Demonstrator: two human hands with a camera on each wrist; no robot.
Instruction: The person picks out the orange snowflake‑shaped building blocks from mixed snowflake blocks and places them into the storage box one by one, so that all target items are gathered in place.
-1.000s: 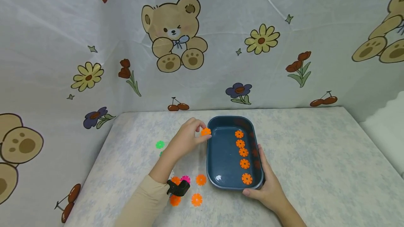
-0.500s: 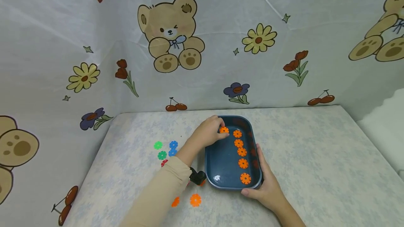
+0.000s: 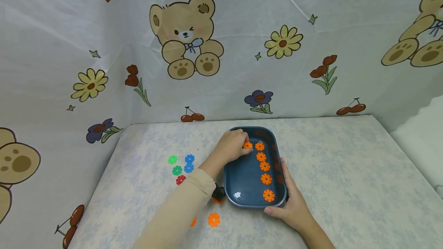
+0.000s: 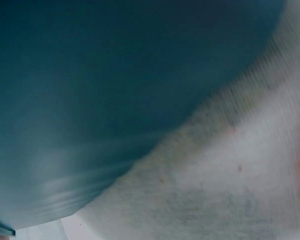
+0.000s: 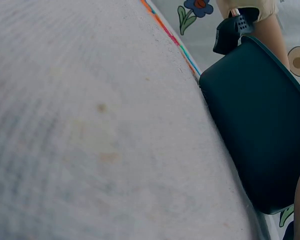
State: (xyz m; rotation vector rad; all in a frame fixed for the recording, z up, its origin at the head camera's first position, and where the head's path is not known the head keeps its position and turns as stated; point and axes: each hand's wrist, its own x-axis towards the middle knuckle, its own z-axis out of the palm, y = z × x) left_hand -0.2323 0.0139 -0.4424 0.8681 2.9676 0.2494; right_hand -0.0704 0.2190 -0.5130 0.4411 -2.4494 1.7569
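Observation:
A dark blue rectangular container [image 3: 242,203] stands on the table. My left hand [image 3: 231,147] reaches over its far left rim and pinches an orange notched flower-shaped disc [image 3: 248,145] between thumb and fingers, low inside. Beside that disc, several orange flower discs [image 3: 266,179] form a column along the container's right side. My right hand [image 3: 294,206] holds the container at its near right corner, thumb at the front and fingers along the side. The container's outer wall [image 4: 115,75] fills much of the left wrist view; in the right wrist view the container [image 5: 255,120] appears side-on.
Left of the container lie green discs [image 3: 177,170], blue discs [image 3: 189,159], a red disc [image 3: 180,180] and orange discs [image 3: 214,220], some partly hidden by the left sleeve [image 3: 183,206]. A bear-printed cloth [image 3: 235,99] hangs behind the table [image 3: 346,172].
My left hand has carried the orange disc rightward over the rim and down into the container, beside the top of the column. My right hand keeps its hold on the container.

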